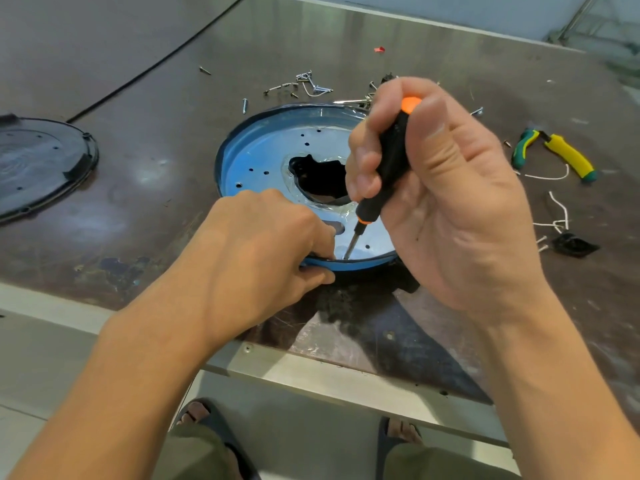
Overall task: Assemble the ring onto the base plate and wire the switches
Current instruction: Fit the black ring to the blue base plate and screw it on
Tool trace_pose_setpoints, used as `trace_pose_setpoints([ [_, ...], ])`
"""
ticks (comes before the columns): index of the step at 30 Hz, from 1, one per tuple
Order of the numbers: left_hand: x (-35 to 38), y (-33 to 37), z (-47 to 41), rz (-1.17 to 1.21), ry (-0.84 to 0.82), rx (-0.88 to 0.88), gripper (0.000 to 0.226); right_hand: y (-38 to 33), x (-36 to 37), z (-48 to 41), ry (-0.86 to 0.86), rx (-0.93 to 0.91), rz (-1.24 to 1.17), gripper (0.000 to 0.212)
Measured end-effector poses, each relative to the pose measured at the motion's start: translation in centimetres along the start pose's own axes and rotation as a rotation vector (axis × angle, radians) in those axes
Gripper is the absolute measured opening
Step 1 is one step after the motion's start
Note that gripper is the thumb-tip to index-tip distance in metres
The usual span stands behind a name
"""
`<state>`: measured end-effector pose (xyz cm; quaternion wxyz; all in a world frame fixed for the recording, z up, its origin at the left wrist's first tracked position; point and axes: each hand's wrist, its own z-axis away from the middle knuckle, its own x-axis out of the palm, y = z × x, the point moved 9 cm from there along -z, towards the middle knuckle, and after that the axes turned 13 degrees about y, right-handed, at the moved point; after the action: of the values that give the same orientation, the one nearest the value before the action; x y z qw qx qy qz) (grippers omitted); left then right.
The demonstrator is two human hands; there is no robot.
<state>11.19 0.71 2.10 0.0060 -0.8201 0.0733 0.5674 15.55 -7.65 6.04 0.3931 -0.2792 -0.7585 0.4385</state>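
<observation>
Head view: right hand (440, 195) grips a screwdriver (384, 174), tip at the blue ring (239, 140)'s near edge; left hand (263, 237) pinches that rim on the worktop (145, 202).

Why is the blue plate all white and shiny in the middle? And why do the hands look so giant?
Head view: light glares off the base plate, washing its blue white; head view: the wide lens sits close to the left hand on the rim and the right hand gripping the screwdriver, so both loom big.
</observation>
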Motion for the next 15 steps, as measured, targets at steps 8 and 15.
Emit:
trace_pose_setpoints([
  [8, 0.2, 0.0, 0.0, -0.063, 0.008, 0.024, 0.03, -0.7, -1.6, 1.5, 0.289, -0.168, 0.113, 0.008],
  [15, -0.2, 0.0, 0.2, -0.113, 0.038, 0.011, 0.027, -0.6, 1.0, 2.1, 0.184, -0.137, 0.181, 0.012],
])
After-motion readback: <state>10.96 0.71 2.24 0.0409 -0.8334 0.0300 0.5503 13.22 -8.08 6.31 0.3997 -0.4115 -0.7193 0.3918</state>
